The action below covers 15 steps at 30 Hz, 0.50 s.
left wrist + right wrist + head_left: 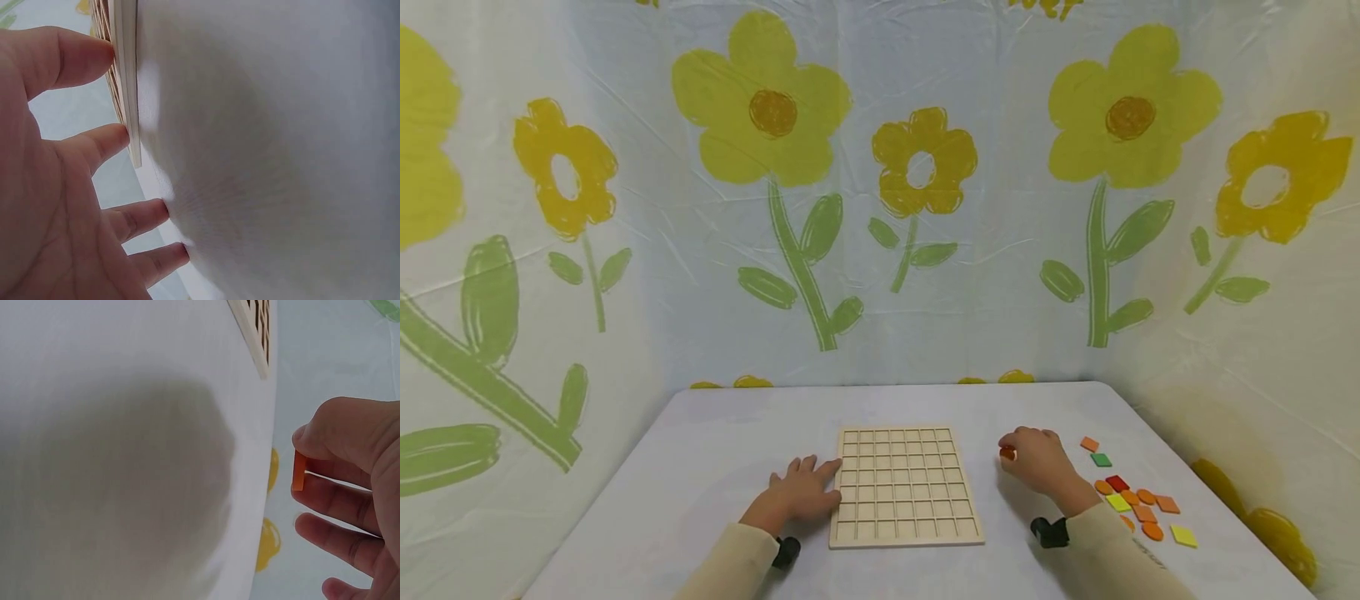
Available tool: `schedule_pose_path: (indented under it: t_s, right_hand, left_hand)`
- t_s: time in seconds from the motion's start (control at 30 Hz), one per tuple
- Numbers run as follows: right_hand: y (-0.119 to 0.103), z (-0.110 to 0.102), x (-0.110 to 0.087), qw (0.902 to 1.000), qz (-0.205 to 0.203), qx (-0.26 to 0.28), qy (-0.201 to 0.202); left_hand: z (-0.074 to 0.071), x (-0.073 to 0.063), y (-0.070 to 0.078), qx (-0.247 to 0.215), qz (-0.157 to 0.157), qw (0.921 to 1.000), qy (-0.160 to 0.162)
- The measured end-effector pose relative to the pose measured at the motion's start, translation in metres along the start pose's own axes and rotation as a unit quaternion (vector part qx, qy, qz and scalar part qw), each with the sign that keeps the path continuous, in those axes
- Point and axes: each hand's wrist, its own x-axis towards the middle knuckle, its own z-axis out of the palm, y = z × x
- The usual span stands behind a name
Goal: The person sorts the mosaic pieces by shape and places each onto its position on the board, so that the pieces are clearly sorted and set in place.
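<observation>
A pale wooden board (901, 502) with a grid of square recesses lies on the table, its recesses bare. At its left side my left hand (800, 493) spreads its fingers. The thumb and index finger of that hand touch the board's edge (130, 94) in the left wrist view, while its other fingertips rest on the tabletop. To the right of the board my right hand (1043, 462) is raised above the table. Between its thumb and fingers it pinches a thin orange tile (299, 473), seen edge-on in the right wrist view; the tile's outline is mostly hidden.
Several loose tiles lie at the right, partly beside my right forearm: a green square (1101, 460), a red square (1117, 483), yellow squares such as one near the edge (1183, 536), and orange rounds (1152, 531) and squares. Flower-printed cloth (925, 333) surrounds the white table (715, 433).
</observation>
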Motion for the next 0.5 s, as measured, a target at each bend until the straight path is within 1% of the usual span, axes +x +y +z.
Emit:
schedule_pose_path:
  t_s: [0.17,0.33,0.5]
  right_hand:
    - [-0.011,0.001,0.002,0.9997,-0.020,-0.001,0.015]
    - [-0.020,0.002,0.002,0.9986,-0.042,0.003,0.031]
    - [-0.027,0.004,0.002,0.9976,-0.055,0.018,0.038]
  left_hand:
    - [0.001,0.001,0.000,0.003,-0.003,1.0000,0.000]
    - [-0.001,0.001,0.002,0.001,-0.003,1.0000,-0.002]
    - [-0.005,-0.001,0.003,0.002,-0.002,1.0000,-0.010]
